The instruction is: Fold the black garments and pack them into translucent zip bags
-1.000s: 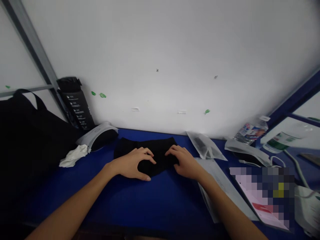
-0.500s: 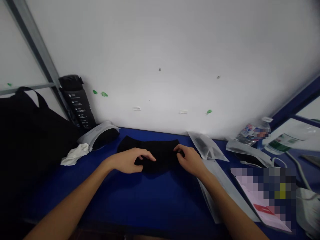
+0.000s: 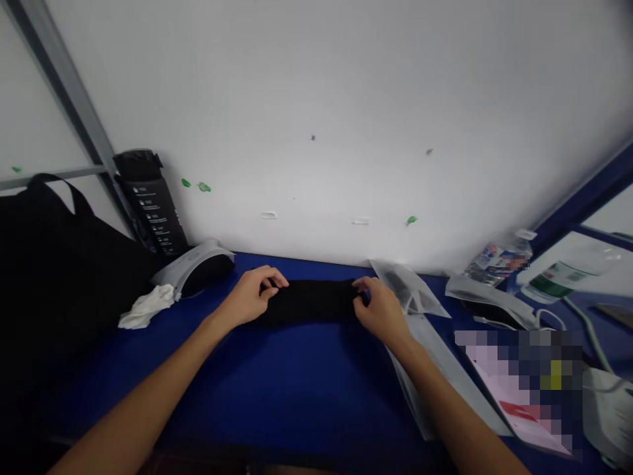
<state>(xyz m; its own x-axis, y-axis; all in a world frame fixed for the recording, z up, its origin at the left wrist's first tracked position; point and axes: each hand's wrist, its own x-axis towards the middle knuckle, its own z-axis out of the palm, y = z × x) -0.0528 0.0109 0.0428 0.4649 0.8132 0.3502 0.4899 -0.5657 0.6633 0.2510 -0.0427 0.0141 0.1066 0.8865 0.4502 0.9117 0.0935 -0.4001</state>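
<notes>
Blk cloth [image 3: 314,303] is btwn my L grip [image 3: 247,297] & R grip [image 3: 383,309], long axis L–R, at the bench's [image 3: 306,389] far side nr the wall [image 3: 316,178]. One grip per end, neither nearer; fingers curled, can't tell if clamped.

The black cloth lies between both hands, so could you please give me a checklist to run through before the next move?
1. Left hand at the left end of the black cloth: ok.
2. Right hand at its right end: ok.
3. Firm pinch at both ends: cannot tell; the cloth is too dark around the fingertips.
4. Right forearm away from the translucent sleeve: not ok; it crosses over it in this view.
5. Crumpled white tissue apart from the cloth: ok, off to the left.
</notes>
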